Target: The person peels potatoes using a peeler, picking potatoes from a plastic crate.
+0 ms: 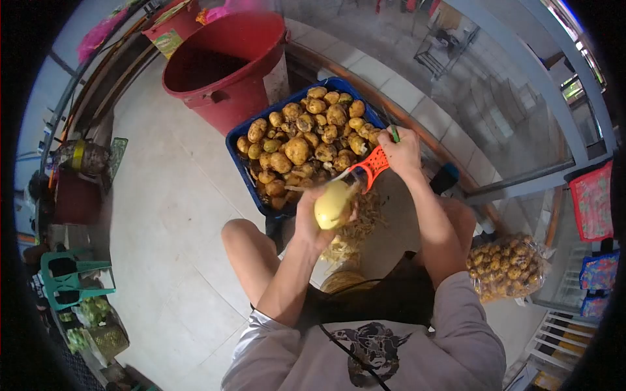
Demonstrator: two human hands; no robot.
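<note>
My left hand (310, 218) is wrapped round a mostly peeled, pale yellow potato (333, 205). An orange peeler (373, 167) is in my right hand (402, 151), its head close to the top of the potato. Whether the blade touches the potato is hard to tell. Just beyond my hands is a blue crate (242, 174) full of unpeeled brown potatoes (297, 150). Thin peelings (369, 218) lie in a heap on the floor below the peeler, between my knees.
A large red tub (225, 91) stands behind the crate, with a smaller red bucket (171, 27) further back. To the right of my leg sits a clear bag of small potatoes (508, 266). A green stool (65, 280) is at the far left.
</note>
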